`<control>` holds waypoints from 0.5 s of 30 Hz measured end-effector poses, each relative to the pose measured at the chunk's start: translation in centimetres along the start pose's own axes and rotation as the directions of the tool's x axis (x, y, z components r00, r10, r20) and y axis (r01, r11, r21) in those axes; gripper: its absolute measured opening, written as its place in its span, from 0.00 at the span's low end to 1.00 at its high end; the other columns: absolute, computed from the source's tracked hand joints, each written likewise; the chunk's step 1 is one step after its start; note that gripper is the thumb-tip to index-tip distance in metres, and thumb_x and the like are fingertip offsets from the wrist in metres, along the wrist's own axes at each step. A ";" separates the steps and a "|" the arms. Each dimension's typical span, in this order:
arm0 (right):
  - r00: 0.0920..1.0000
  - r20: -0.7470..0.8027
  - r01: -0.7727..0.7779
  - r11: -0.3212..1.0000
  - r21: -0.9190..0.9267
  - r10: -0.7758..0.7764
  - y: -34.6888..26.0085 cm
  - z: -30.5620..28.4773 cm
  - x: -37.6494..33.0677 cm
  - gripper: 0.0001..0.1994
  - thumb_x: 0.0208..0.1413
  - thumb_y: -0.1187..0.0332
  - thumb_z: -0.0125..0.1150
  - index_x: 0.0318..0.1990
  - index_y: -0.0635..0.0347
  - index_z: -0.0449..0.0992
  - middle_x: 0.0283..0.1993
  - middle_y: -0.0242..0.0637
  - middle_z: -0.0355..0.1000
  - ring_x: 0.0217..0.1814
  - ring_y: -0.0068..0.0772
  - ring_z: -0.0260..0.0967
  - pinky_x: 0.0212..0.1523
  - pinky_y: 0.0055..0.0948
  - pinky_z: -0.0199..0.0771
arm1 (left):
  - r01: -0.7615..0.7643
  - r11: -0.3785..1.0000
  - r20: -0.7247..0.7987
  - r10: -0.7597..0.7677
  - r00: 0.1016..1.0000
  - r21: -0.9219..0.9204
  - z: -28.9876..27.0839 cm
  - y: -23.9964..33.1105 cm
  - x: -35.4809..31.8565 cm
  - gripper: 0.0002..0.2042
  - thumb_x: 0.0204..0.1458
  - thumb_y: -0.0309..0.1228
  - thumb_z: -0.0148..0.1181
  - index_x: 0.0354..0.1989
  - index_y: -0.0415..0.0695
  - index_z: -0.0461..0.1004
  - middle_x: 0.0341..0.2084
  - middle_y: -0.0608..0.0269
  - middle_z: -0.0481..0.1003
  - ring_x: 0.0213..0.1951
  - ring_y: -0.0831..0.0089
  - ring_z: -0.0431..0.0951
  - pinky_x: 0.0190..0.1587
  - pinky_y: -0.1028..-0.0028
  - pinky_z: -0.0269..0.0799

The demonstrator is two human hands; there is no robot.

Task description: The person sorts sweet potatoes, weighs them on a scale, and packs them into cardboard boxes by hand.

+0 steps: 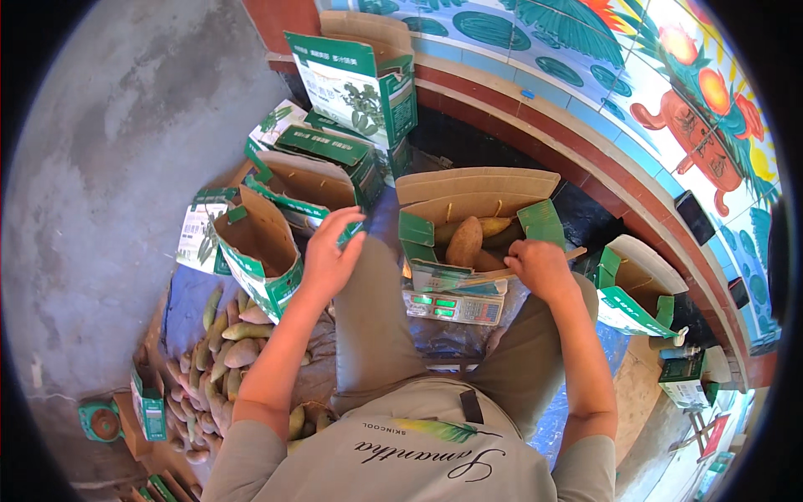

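One box (pixel 481 186) of tubers (pixel 465 243) on a scale (pixel 456 307)

It stood open between the person's knees (pixel 381 276). The right hand (pixel 537 266) had its fingertips drawn together at the near right rim; whether they clamped it, I could not tell. The left hand (pixel 333 255) hung with fingers apart, near more boxes (pixel 274 294). Blue sheeting (pixel 182 297) lay underneath, with a tuber pile (pixel 226 360) at left; a painted tile wall (pixel 577 46) curved opposite grey concrete (pixel 150 167).

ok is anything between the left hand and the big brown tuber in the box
Yes, straight across: the left knee and the green left flap of the box lie between the left hand and the brown tuber. From above, nothing visible covers its top.
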State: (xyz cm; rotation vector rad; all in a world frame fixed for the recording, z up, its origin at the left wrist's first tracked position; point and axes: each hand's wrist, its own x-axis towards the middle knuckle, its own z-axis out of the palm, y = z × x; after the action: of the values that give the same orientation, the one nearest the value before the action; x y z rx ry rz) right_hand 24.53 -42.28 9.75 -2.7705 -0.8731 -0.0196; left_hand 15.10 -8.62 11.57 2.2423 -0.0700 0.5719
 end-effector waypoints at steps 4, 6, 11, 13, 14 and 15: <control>0.995 -0.098 -0.023 0.999 0.048 0.028 2.4 -1.5 2.0 0.09 0.52 0.62 0.59 0.30 0.58 0.74 0.30 0.43 0.74 0.35 0.48 0.73 0.35 0.43 0.72 | -0.173 0.983 0.254 0.150 0.956 0.069 5.0 1.0 5.1 0.13 0.50 0.28 0.58 0.45 0.41 0.72 0.47 0.54 0.73 0.50 0.60 0.73 0.50 0.67 0.68; 0.987 -0.152 -0.034 0.996 0.086 0.047 3.3 -1.4 2.1 0.09 0.52 0.62 0.59 0.31 0.58 0.74 0.31 0.44 0.74 0.35 0.48 0.73 0.35 0.43 0.72 | -0.037 0.997 0.473 0.001 0.881 0.067 8.5 2.0 7.1 0.15 0.50 0.30 0.59 0.46 0.42 0.71 0.46 0.51 0.73 0.50 0.56 0.72 0.51 0.64 0.67; 0.977 -0.185 -0.080 0.987 0.136 0.104 4.7 -0.3 0.9 0.08 0.51 0.64 0.59 0.31 0.59 0.73 0.31 0.44 0.73 0.35 0.47 0.72 0.36 0.41 0.72 | -0.135 0.971 0.719 -0.048 0.693 0.196 15.5 1.3 10.3 0.19 0.49 0.36 0.61 0.50 0.44 0.70 0.47 0.49 0.71 0.49 0.52 0.71 0.51 0.61 0.67; 0.966 -0.238 -0.070 0.985 0.158 0.107 5.1 -0.8 0.4 0.08 0.50 0.64 0.61 0.30 0.59 0.73 0.30 0.43 0.73 0.35 0.46 0.72 0.36 0.40 0.72 | -0.148 0.936 0.784 -0.173 0.597 0.319 18.3 0.5 11.1 0.21 0.49 0.36 0.61 0.52 0.46 0.69 0.50 0.50 0.70 0.53 0.54 0.70 0.54 0.62 0.66; 0.963 -0.239 -0.084 0.983 0.163 0.122 5.3 -1.0 0.2 0.08 0.50 0.64 0.61 0.30 0.59 0.73 0.30 0.43 0.73 0.35 0.46 0.72 0.36 0.40 0.72 | -0.158 0.936 0.793 -0.167 0.586 0.315 19.4 0.0 11.2 0.21 0.49 0.36 0.61 0.52 0.46 0.69 0.50 0.50 0.70 0.53 0.54 0.70 0.54 0.62 0.66; 0.956 -0.257 -0.095 0.980 0.176 0.139 5.6 -1.3 -0.1 0.08 0.50 0.66 0.61 0.31 0.60 0.73 0.30 0.43 0.73 0.35 0.47 0.72 0.36 0.41 0.71 | -0.204 0.911 0.815 -0.199 0.544 0.358 20.7 -0.5 11.1 0.23 0.48 0.37 0.62 0.54 0.47 0.68 0.53 0.51 0.67 0.55 0.55 0.67 0.56 0.63 0.64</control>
State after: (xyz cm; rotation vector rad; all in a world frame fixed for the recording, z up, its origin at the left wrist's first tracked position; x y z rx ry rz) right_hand 27.71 -47.10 9.74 -2.5829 -0.6105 -0.2843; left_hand 33.00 -21.82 3.99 2.7397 -0.4878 -0.6465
